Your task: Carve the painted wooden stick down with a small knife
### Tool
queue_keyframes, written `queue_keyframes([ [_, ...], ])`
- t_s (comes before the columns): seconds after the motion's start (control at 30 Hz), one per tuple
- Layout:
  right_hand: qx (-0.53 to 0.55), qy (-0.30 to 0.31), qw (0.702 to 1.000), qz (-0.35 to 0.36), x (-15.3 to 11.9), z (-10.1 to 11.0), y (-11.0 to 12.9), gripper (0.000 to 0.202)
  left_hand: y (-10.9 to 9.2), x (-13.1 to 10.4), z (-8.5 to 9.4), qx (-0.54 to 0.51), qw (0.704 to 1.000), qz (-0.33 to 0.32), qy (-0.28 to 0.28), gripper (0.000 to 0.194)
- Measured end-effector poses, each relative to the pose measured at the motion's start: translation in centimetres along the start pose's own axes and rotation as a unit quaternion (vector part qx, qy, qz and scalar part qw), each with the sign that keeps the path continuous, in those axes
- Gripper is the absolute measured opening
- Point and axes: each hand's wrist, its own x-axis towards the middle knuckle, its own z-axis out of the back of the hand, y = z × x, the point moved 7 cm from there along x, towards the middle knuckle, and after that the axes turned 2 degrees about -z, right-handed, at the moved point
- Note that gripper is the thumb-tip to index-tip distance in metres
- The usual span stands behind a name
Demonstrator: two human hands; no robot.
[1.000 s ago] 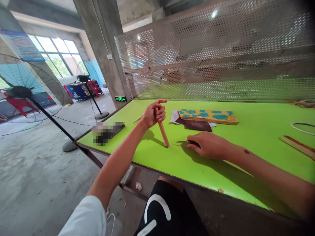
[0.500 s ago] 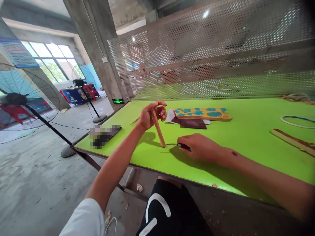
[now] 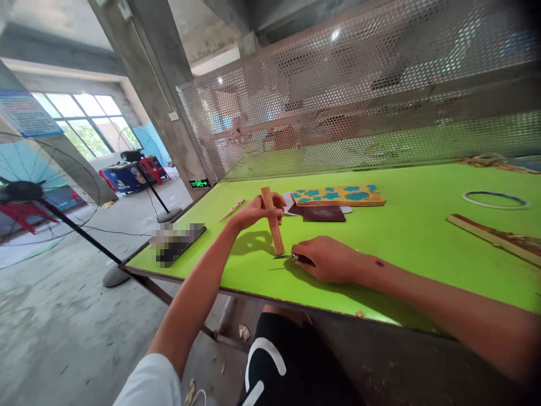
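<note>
My left hand [image 3: 265, 211] is closed around a flat wooden strip [image 3: 274, 235], which it holds tilted with the lower end close to the green tabletop [image 3: 406, 242]. In my right hand [image 3: 323, 257] is a knife [image 3: 295, 257] with a thin blade and a dark handle mostly hidden by the fingers. The blade points left and lies by the strip's lower end; whether it touches the wood I cannot tell. Behind the hands lie a yellow board with blue patches [image 3: 338, 195] and a dark brown sheet [image 3: 324, 213], perhaps sandpaper.
A slim pointed piece [image 3: 232, 210] lies left of my left hand. Near the left edge is a dark, partly blurred object [image 3: 181, 248]. On the right are a white ring [image 3: 494, 201] and a long wood strip [image 3: 490, 237]. A perforated metal screen [image 3: 338, 113] borders the back.
The wooden strip has turned in my left hand, showing more of its broad face. The knife blade has moved left to the strip's lower end. The view has shifted slightly.
</note>
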Motion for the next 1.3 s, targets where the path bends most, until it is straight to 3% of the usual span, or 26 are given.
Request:
queue_keyframes([
  [0.1,0.003,-0.001,1.0,-0.002,0.0,0.0,0.0,0.02,0.3,-0.4,1.0,0.082,0.996,0.021,0.018,0.04],
  [0.27,-0.003,0.0,1.0,0.0,0.0,-0.1,0.0,0.021,0.3,-0.8,2.4,0.101,0.994,0.045,-0.009,0.056],
  [0.57,0.001,0.002,1.0,-0.001,0.0,0.0,0.0,0.02,-0.8,-0.8,0.8,-0.031,0.999,-0.004,0.029,0.055],
  [0.93,0.006,0.005,1.0,0.002,0.0,-0.2,-0.1,0.022,0.1,-0.6,1.1,-0.066,0.997,0.018,0.032,0.053],
  [1.07,0.01,0.025,1.0,-0.015,-0.1,-0.2,-0.4,0.025,0.3,-0.5,1.1,-0.103,0.993,0.045,-0.021,0.053],
  [1.2,0.017,0.051,0.998,-0.032,-0.1,-0.4,-0.8,0.028,1.4,-0.5,2.0,-0.197,0.962,0.107,-0.159,0.04],
  [1.3,0.019,0.055,0.998,-0.036,-0.2,-0.5,-0.8,0.028,1.6,-0.4,2.1,-0.184,0.959,0.114,-0.184,0.033],
])
